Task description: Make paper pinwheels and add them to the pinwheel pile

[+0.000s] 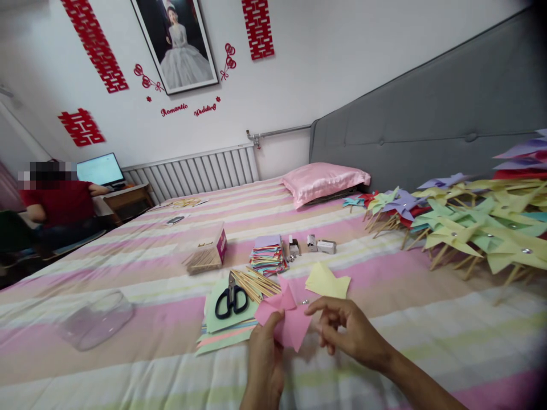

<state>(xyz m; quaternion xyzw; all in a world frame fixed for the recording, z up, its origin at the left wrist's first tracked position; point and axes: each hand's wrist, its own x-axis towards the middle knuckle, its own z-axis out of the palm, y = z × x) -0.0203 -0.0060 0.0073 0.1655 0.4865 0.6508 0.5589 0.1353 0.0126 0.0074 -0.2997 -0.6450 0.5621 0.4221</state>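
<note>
My left hand [270,340] pinches a pink paper pinwheel [294,324] from below, thumb on top, some of its corners folded in. To the right, my right hand [348,330] has its index finger stretched toward small silver pushpins [305,302] on the bedspread, with thumb and fingertips apart and nothing between them. Just beyond lies a yellow folded paper piece [327,280]. Black-handled scissors [231,297] rest on a stack of coloured paper sheets [226,339]. Wooden sticks [252,283] lie loose beside them, partly behind the pink paper.
Farther back are a box of sticks [207,255], a pile of coloured paper squares [268,253] and small pin boxes [326,246]. Many finished pinwheels [461,222] crowd the right side. A clear plastic container [100,320] lies left. A person in red [60,205] sits at a monitor.
</note>
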